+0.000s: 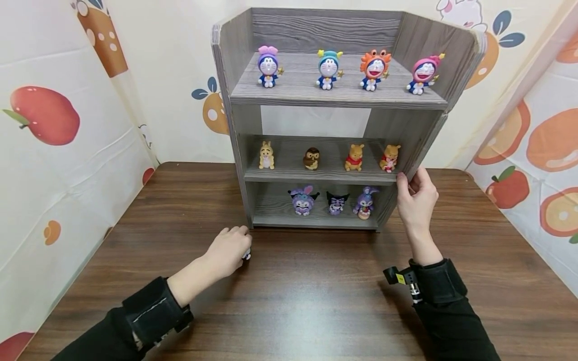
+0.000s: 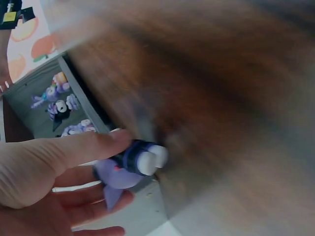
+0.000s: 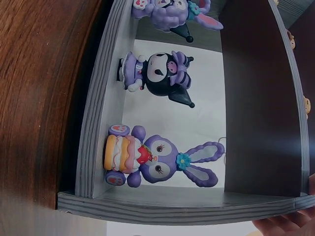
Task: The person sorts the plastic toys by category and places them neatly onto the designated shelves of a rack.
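Near the shelf's lower left corner, my left hand (image 1: 228,250) is low over the table. It pinches a small purple and black figurine (image 2: 118,172) with white feet, between thumb and fingers; the head view shows only a bit of it. My right hand (image 1: 417,195) grips the right side panel of the grey wooden shelf (image 1: 316,176) at the middle board's height. On the bottom tier stand a purple eared figurine (image 1: 302,201), a black-hooded figurine (image 3: 160,73) and a purple rabbit figurine (image 3: 160,160) with a cake.
The top tier carries several blue and white cat figurines (image 1: 328,70) in colourful hats. On the middle tier are a rabbit (image 1: 266,155), an owl (image 1: 311,158) and two yellow bears (image 1: 354,158). Beneath the shelf is a brown wooden table (image 1: 298,301); fruit-printed cloth (image 1: 58,175) hangs around.
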A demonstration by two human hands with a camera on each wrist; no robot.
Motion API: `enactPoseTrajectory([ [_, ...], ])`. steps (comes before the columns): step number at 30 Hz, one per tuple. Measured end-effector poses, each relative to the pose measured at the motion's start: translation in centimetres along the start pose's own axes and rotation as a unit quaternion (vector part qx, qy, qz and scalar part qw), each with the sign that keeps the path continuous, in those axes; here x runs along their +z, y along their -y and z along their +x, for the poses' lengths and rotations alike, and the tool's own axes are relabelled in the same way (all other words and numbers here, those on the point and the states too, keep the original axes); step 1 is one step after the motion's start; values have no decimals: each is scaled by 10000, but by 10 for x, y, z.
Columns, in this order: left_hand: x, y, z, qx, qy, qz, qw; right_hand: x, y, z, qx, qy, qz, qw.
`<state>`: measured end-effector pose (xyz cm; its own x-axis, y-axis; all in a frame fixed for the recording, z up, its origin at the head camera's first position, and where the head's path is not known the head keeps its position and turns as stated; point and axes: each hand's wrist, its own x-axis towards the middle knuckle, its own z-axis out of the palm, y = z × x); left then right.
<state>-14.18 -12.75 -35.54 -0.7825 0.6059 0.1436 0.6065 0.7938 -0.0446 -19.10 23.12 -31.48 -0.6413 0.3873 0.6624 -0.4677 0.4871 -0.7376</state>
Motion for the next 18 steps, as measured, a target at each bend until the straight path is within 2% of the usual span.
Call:
enactPoseTrajectory([
  [4, -1, -2, 6, 184, 359, 26, 9992, 0, 0, -1, -12, 17, -4, 10000],
  [10, 0, -2, 8, 366, 424, -91, 9984, 1, -2, 0, -5, -12, 1, 10000],
  [13, 1, -1, 8, 298, 513, -298, 9978, 1, -3, 1, 2, -24, -11, 10000],
  [18, -2, 1, 8, 9, 792, -728, 9942, 1, -4, 1, 3, -36, -19, 10000],
])
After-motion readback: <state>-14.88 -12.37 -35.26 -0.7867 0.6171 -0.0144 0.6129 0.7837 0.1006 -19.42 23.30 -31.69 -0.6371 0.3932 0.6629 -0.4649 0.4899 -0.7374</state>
